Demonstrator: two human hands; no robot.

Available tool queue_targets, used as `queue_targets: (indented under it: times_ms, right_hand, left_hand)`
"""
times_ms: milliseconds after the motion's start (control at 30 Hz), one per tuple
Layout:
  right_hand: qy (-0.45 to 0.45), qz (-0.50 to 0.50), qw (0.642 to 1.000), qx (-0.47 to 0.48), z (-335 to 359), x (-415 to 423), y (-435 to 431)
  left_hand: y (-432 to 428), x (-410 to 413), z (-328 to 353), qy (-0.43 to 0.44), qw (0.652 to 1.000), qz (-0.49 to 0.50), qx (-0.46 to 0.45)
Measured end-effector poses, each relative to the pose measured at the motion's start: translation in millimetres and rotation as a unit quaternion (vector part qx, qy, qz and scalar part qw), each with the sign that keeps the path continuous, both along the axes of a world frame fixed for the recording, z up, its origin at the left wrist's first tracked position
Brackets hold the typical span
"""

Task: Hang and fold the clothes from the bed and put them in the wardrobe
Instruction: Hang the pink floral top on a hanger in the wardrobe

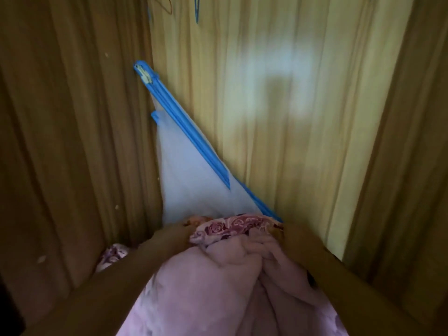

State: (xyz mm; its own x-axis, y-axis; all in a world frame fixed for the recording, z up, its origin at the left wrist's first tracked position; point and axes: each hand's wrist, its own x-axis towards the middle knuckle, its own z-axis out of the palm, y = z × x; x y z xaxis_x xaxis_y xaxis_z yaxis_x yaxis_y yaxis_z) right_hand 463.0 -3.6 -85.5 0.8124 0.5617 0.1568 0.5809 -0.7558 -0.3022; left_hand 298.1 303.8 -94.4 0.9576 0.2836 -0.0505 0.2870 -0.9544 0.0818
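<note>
A bulky pink quilt (218, 282) with a rose-patterned edge (230, 225) fills the lower middle of the head view, inside the wooden wardrobe (266, 93). My left hand (174, 232) holds the quilt's left side and my right hand (288, 232) holds its right side. Both hands have their fingers partly buried in the fabric. Both forearms reach in from the bottom corners. The frame is blurred.
A folded white net with blue trim (189, 166) leans in the back left corner of the wardrobe, just behind the quilt. Another floral cloth (112, 254) lies low at the left. Hangers (196, 8) dangle at the top.
</note>
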Motion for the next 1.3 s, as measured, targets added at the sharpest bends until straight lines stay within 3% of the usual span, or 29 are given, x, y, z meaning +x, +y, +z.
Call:
queue_targets:
  times_ms: [133,333,533,800,900,1000,1133,1200,1300]
  right_hand:
    - [-0.027,0.03,0.996,-0.076,13.1,-2.6,-7.8]
    - [-0.004,0.028,0.991,-0.13,86.4,-7.8,-26.2]
    - [-0.032,0.005,0.997,-0.075,205.7,-26.7,-57.1]
    - [-0.209,-0.095,0.97,0.077,352.6,-64.0,-122.6]
    - [-0.257,-0.138,0.938,0.185,384.8,-68.1,-145.3]
    - [-0.211,-0.16,0.882,0.39,402.8,-70.2,-163.5]
    - [-0.16,-0.046,0.744,0.648,415.5,-72.0,-178.9]
    - [-0.187,0.014,0.695,0.694,423.9,-73.9,-184.6]
    - [-0.248,0.039,0.672,0.697,441.4,-77.7,-190.7]
  left_hand:
    - [-4.5,-4.0,18.5,-0.003,0.999,-0.045,-0.016]
    - [-31.5,-0.9,91.5,0.009,1.0,-0.014,0.018]
    - [-72.3,15.4,190.9,-0.057,0.996,-0.059,-0.021]
    - [-150.5,22.6,341.1,-0.174,0.972,-0.156,-0.027]
    - [-173.2,20.6,377.4,-0.218,0.959,-0.181,-0.023]
    - [-189.1,22.8,396.3,-0.246,0.949,-0.194,-0.029]
    - [-197.7,26.3,402.0,-0.299,0.927,-0.225,-0.031]
    - [-199.5,26.7,402.1,-0.347,0.905,-0.243,-0.041]
    - [-202.3,26.3,401.7,-0.392,0.882,-0.258,-0.041]
